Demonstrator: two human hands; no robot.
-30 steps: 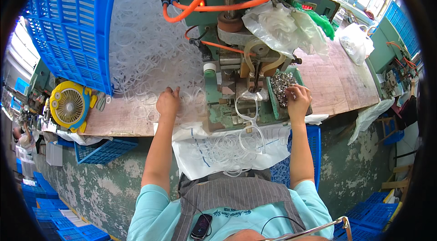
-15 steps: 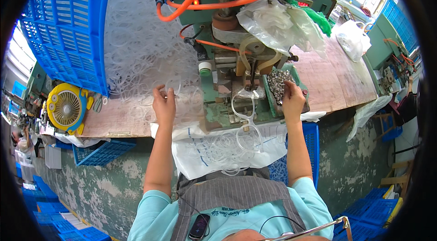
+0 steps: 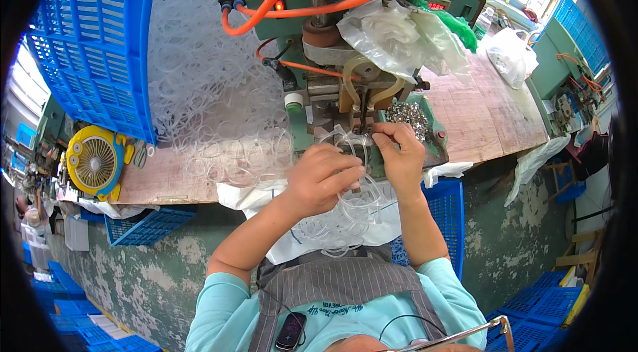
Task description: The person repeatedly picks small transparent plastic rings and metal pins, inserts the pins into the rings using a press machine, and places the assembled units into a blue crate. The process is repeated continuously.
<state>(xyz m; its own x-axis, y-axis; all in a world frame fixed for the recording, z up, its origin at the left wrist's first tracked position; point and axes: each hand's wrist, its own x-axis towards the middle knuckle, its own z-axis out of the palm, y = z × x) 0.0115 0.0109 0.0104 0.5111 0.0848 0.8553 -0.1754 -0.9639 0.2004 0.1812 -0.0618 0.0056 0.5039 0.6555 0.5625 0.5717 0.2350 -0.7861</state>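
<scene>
Fingers of my left hand (image 3: 323, 179) are curled on a clear plastic eyeglass frame (image 3: 364, 204) at the front of a green press machine (image 3: 300, 156). One lens ring of the frame hangs below the press head; the rest is partly behind my fingers. My right hand (image 3: 400, 154) is on the other side, thumb and forefinger pinched close to the tool tip (image 3: 362, 124). Whatever lies between those fingertips is too small to make out. Just beyond my right hand sits a green tray (image 3: 435, 131) of small metal parts (image 3: 407, 116).
A heap of clear frames (image 3: 206, 73) covers the table's left, beside a tipped blue crate (image 3: 86, 46). A yellow fan (image 3: 94, 160) stands near the left edge. Orange hoses (image 3: 312, 9) and plastic bags (image 3: 399, 39) hang about the press. More frames rest on white sheeting (image 3: 286, 245) at my lap.
My left hand has moved right from the loose frames to the frame at the press. My right hand has left the metal parts tray and come in to the tool tip.
</scene>
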